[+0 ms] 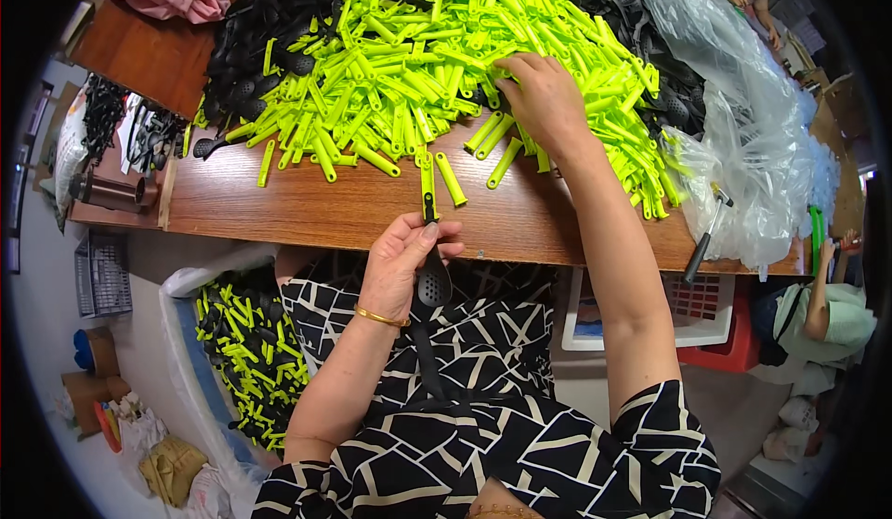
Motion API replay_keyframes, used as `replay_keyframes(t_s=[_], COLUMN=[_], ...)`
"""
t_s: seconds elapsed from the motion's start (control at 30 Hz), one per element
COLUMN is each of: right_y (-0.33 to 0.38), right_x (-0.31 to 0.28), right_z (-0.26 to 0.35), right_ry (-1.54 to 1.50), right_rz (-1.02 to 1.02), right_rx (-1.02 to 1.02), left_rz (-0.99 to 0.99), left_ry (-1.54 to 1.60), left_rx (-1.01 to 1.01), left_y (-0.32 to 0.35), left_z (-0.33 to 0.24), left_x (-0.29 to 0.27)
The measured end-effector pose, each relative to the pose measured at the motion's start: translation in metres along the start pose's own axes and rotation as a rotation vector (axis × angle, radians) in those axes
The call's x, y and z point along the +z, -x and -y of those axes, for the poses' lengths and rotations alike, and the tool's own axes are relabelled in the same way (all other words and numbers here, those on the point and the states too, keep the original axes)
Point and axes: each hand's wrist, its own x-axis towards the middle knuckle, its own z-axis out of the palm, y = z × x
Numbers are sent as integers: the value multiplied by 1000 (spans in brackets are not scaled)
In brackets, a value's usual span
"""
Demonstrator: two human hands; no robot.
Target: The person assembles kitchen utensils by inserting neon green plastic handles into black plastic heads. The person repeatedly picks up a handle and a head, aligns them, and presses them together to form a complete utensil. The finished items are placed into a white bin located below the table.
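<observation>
My left hand [405,257] is closed around a small black slotted spoon [434,284] at the table's front edge. Its perforated bowl hangs below my fingers, and a lime-green handle [427,184] extends from its other end, over the tabletop. My right hand [542,99] reaches over the large heap of lime-green plastic handles [400,64], its fingers bent and apart at the heap's near side. I see nothing clearly held in it. One loose handle [451,180] lies just right of the spoon, and another [505,163] lies nearer my right forearm.
Black slotted spoon heads [246,91] are piled behind and beside the heap. Clear plastic sheeting [743,129] and a hammer [708,231] lie at the right. A lined bin [181,333] holds mixed pieces at lower left. A white basket [697,333] stands under the table; other people are at right.
</observation>
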Motion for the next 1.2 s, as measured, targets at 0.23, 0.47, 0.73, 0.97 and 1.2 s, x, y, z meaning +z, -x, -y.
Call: replay_keyframes(t_s=[0.23, 0.47, 0.73, 0.97, 1.2], right_y=[15, 12, 5, 37, 18], right_x=[-5, -32, -13, -40, -73], right_z=[-4, -19, -18, -38, -32], right_ry=[52, -95, -51, 9, 136], right_rz=[173, 114, 71, 237, 210], right_rx=[-41, 15, -186, -65, 59], left_rz=[-20, -28, -12, -7, -18], left_ry=[-28, -90, -52, -72, -70], left_rx=[-16, -36, -15, -41, -32], left_y=[-2, -1, -2, -4, -3], left_z=[2, 0, 0, -1, 1], left_x=[-5, -3, -3, -3, -2])
